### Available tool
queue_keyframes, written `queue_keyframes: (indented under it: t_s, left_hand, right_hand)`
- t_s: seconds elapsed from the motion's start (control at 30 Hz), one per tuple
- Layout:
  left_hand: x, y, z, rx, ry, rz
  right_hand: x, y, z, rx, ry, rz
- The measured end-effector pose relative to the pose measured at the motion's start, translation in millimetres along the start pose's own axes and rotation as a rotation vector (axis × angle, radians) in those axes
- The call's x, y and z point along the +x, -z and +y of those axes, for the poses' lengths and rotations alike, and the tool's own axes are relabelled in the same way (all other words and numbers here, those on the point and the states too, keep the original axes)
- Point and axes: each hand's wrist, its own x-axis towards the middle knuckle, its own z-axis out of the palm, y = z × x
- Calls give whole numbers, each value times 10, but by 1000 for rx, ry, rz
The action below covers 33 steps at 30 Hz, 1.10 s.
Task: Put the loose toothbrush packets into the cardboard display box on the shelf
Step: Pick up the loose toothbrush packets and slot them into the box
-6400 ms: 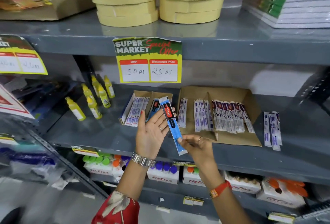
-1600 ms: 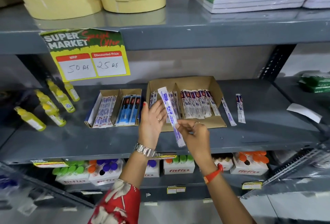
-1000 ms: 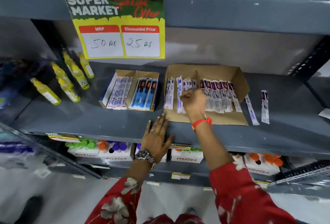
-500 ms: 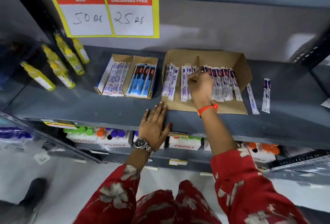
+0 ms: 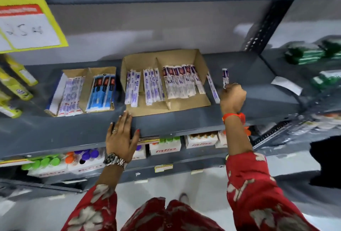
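Packets (image 5: 225, 78) of this kind look light, thin and slick — film sleeves over a stiff brush, so best pinched across the middle or lower half, where the handle gives something firm. Two lie loose on the grey metal shelf (image 5: 73, 133) just right of the box (image 5: 200, 61), one (image 5: 213, 88) almost touching its wall. The right hand (image 5: 232, 98) is curled over the lower end of the farther one; whether its fingers already grip it I cannot tell. The left hand (image 5: 121, 138) lies flat, fingers spread and holding nothing, on the shelf edge just left of the box's front corner. The box is plain brown cardboard, open-topped, with dividers — rows of packets already fill it.
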Motion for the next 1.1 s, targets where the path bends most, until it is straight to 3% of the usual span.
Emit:
queue_keyframes:
  t_s: [0.27,0.63,0.77,1.0,1.1]
  left_hand:
    - [-12,-9,5,-10,12,8]
    - [-16,33,11,-75,20,24]
    - [8,111,44,-322,51,134]
    - [137,380,391,-614,26,380]
    - [286,526,614,-1006,43,344]
  right_hand:
    - [139,-199,116,-96,-54,-173]
    - [102,-126,157,23,-100,-132]
    - [-71,22,59,241,6,-74]
    - [-816,50,-265,372,290,-318]
    - [-1107,-12,-407,380,378,-387]
